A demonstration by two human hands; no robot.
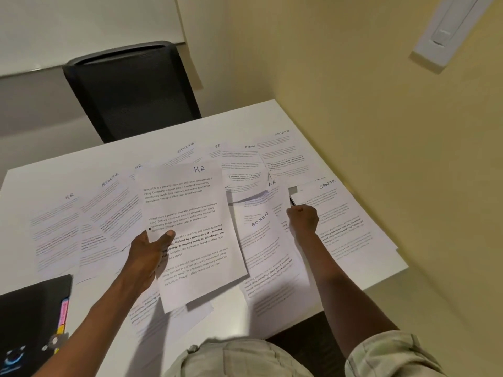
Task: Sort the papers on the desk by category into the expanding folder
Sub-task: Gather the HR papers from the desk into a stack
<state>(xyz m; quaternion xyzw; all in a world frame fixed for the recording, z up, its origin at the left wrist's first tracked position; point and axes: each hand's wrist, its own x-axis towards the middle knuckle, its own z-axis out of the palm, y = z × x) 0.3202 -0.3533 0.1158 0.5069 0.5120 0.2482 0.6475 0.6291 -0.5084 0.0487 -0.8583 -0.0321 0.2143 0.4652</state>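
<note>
Holding: the left hand point(145, 250) grips a printed sheet headed "HR" point(190, 227), thumb curled over its face and fingers behind, lifting it above the worktop point(245, 118).
Right hand: the right hand point(303, 217) has its fingers curled round the near left corner of a sheet headed "SPORTS" point(330, 210), which lies near the right edge of the worktop; that corner is raised off the surface.
Papers: many printed sheets lie spread and overlapping across the white worktop, each with a handwritten heading at the top.
Left side: a sheet marked "HR" point(54, 227) lies near the left edge, with one marked "SPORTS" point(109, 213) just beside it.
Middle: a sheet marked "ADMIN" point(261, 235) lies between the two hands, partly covering other sheets.
Far edge: more sheets sit toward the far edge and far right corner, marked "SPORTS", "HR" and "ADM"; their smaller text is too blurred to read.
Folder: a black expanding folder point(30, 317) with pink and yellow tabs rests at the near left corner.
Surroundings: a black chair point(130, 91) stands beyond the far edge, and a yellow wall point(381, 104) runs along the right edge.
Clothing: light patterned clothing shows at the bottom of the view.
</note>
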